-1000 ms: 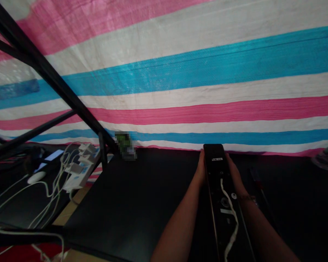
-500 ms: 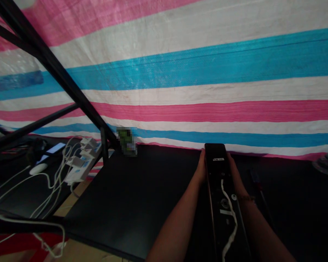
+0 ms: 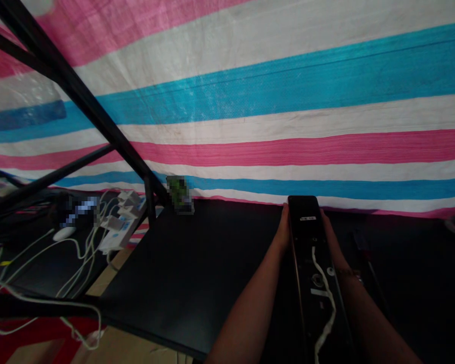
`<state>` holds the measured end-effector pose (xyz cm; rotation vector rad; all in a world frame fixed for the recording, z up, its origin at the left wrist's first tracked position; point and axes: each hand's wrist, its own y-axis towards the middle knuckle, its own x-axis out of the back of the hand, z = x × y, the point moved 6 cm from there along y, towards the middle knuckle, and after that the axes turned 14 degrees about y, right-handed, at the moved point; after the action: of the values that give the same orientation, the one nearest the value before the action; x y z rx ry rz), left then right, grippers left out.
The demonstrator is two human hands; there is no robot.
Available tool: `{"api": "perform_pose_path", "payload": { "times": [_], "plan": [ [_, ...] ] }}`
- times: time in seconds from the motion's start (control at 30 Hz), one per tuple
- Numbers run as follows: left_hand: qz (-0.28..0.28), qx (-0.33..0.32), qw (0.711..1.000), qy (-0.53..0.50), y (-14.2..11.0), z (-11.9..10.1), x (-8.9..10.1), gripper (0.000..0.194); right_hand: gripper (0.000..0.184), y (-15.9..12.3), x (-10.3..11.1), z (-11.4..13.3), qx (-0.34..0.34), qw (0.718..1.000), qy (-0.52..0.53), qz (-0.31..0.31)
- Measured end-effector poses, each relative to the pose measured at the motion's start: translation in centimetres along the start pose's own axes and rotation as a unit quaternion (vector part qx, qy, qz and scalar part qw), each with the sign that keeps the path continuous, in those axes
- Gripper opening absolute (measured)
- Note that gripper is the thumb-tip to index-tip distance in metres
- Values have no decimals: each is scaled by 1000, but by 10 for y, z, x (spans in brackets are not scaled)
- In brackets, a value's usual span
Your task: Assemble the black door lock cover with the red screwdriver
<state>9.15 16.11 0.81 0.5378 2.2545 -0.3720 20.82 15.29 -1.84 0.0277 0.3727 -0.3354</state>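
A long black panel (image 3: 303,237) with rounded top corners stretches toward me over the dark table. It bears a small white label, a round fitting and a pale, wavy strip or cord along its lower part. My left hand (image 3: 283,233) grips its left edge near the far end. On the opposite edge is my right hand (image 3: 330,240), closed around the side. Most fingers are hidden behind or beneath the panel. Right of my right forearm lies what looks like a screwdriver (image 3: 364,250), dim in the shadow.
Striped plastic sheeting (image 3: 250,151) hangs behind the black table (image 3: 182,258). A blurred-out green item (image 3: 180,194) stands by the black metal frame (image 3: 94,116). Left of it, a white power strip (image 3: 117,235) with plugs, tangled cables and a white mouse (image 3: 64,233) occupy another table.
The whole view has shifted slightly, so most things sit a little further right in the picture. Both hands keep their hold on the panel.
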Motion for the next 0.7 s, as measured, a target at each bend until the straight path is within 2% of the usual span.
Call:
{"api": "perform_pose_path", "payload": {
  "times": [0.1, 0.23, 0.47, 0.7],
  "plan": [
    [2, -14, 1000, 17, -2, -3, -3, 73, 60, -1, -1, 4, 16, 1000, -3, 7],
    [-15, -3, 1000, 23, -2, -3, 0, 74, 55, -2, -7, 9, 5, 1000, 9, 2],
    [-6, -6, 1000, 26, 1, -1, 2, 76, 46, -7, -16, 17, -28, 999, 22, 9],
    [-29, -7, 999, 16, 5, 1, 8, 70, 47, -10, -20, 18, -33, 999, 34, 18]
  ]
}}
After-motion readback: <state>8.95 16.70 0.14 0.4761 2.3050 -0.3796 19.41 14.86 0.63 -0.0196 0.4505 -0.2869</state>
